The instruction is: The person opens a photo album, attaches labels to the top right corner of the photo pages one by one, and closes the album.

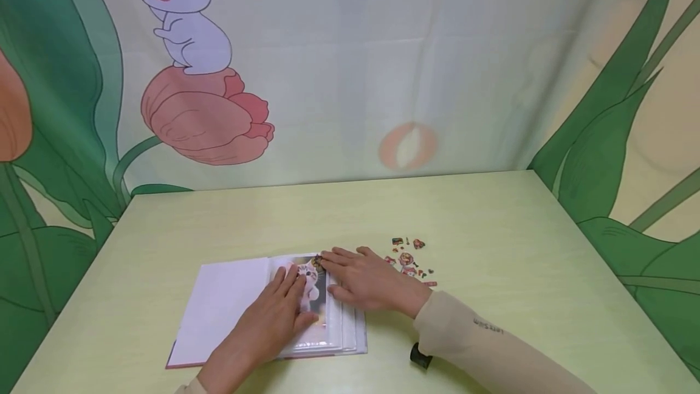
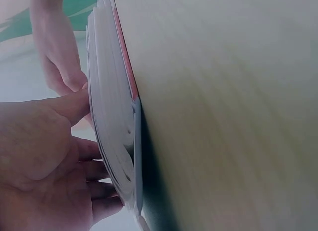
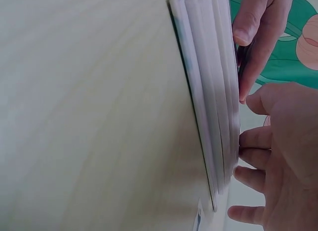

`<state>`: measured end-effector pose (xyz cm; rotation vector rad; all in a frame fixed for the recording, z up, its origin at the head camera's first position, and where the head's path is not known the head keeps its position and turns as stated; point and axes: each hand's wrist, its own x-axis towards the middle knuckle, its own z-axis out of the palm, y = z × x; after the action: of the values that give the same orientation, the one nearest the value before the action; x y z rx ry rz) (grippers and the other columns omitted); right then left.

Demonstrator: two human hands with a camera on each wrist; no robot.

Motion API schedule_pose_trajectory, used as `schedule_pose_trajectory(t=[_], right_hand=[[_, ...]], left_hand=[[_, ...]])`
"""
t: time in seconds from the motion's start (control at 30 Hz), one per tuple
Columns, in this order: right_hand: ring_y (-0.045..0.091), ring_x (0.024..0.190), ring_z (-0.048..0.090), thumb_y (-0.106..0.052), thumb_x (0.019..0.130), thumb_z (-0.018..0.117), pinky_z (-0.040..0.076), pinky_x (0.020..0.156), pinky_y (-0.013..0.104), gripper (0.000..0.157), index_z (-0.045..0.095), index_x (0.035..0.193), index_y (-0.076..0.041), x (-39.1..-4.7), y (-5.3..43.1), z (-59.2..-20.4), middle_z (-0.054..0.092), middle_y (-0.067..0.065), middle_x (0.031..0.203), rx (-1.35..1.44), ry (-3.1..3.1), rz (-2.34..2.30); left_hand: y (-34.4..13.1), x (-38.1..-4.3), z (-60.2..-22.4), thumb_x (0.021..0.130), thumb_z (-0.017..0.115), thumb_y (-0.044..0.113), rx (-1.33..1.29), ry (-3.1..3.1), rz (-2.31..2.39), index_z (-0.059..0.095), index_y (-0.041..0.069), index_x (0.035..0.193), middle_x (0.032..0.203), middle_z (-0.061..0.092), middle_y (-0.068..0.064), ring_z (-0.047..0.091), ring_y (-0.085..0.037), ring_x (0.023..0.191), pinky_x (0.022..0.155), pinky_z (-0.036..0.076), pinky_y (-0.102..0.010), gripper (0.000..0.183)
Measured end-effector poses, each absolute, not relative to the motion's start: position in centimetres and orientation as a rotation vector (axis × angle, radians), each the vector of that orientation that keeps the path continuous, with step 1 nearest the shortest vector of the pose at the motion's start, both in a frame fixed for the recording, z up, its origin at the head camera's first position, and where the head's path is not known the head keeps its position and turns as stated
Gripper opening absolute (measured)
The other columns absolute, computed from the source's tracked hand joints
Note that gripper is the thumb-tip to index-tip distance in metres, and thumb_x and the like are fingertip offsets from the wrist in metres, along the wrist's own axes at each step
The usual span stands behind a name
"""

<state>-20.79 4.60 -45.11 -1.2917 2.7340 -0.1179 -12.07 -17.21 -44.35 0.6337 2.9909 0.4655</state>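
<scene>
Neither hand grips: in the head view, left hand point(image 1: 276, 315) and right hand point(image 1: 363, 278) rest on the open album point(image 1: 232, 297) at seven o'clock, stickers point(image 1: 406, 258) at its two o'clock. Left wrist: fingers touch page. Right wrist: likewise. Apparently smoothing; calls for even pressure.

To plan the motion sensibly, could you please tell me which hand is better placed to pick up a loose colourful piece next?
Probably the right hand: the colourful pieces lie right beside it, whereas the left hand rests on the open album, farther away.
</scene>
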Motion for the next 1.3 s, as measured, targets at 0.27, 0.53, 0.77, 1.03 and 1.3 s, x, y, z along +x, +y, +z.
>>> schedule_pose_trajectory(t=[0.27,0.53,0.77,1.03,1.3], right_hand=[[0.024,0.154,0.029,-0.04,0.11,0.038,0.032,0.12,0.051,0.058,0.039,0.16,-0.01,-20.7,4.7,-45.2,0.031,0.004,0.167,-1.277,2.755,-0.152],[0.029,0.155,0.024,-0.045,0.111,0.039,0.03,0.121,0.05,0.064,0.035,0.16,-0.005,-20.5,6.0,-44.9,0.027,0.01,0.168,-1.181,2.764,-0.182],[0.032,0.155,0.023,-0.054,0.108,0.044,0.031,0.12,0.052,0.074,0.033,0.161,-0.003,-19.6,7.0,-44.4,0.026,0.013,0.168,-1.132,2.74,-0.234],[0.034,0.155,0.023,-0.055,0.106,0.048,0.032,0.118,0.058,0.077,0.033,0.161,-0.003,-18.3,7.3,-44.3,0.026,0.014,0.168,-1.1,2.727,-0.251],[0.032,0.155,0.023,-0.052,0.107,0.048,0.031,0.12,0.055,0.074,0.033,0.161,-0.003,-17.5,6.9,-44.8,0.028,0.013,0.168,-1.139,2.727,-0.253]], left_hand=[[-17.0,-12.1,-44.0,0.1,0.067,0.037,0.611,2.988,0.462,0.047,-0.013,0.146,0.158,0.036,-0.033,0.029,-0.047,0.15,0.122,0.027,-0.053,0.071],[-17.0,-12.1,-43.9,0.1,0.067,0.036,0.579,2.978,0.482,0.046,-0.013,0.148,0.16,0.033,-0.032,0.025,-0.048,0.151,0.123,0.024,-0.054,0.072],[-16.9,-12.0,-43.7,0.1,0.068,0.038,0.536,2.991,0.475,0.047,-0.008,0.149,0.161,0.033,-0.029,0.023,-0.051,0.15,0.118,0.026,-0.065,0.071],[-16.4,-11.7,-43.4,0.098,0.07,0.04,0.536,3.046,0.481,0.052,-0.003,0.145,0.159,0.035,-0.031,0.031,-0.055,0.145,0.113,0.035,-0.065,0.066],[-15.5,-11.2,-43.2,0.099,0.065,0.048,0.441,2.995,0.421,0.049,-0.004,0.149,0.16,0.031,-0.034,0.028,-0.057,0.146,0.113,0.035,-0.065,0.074]])
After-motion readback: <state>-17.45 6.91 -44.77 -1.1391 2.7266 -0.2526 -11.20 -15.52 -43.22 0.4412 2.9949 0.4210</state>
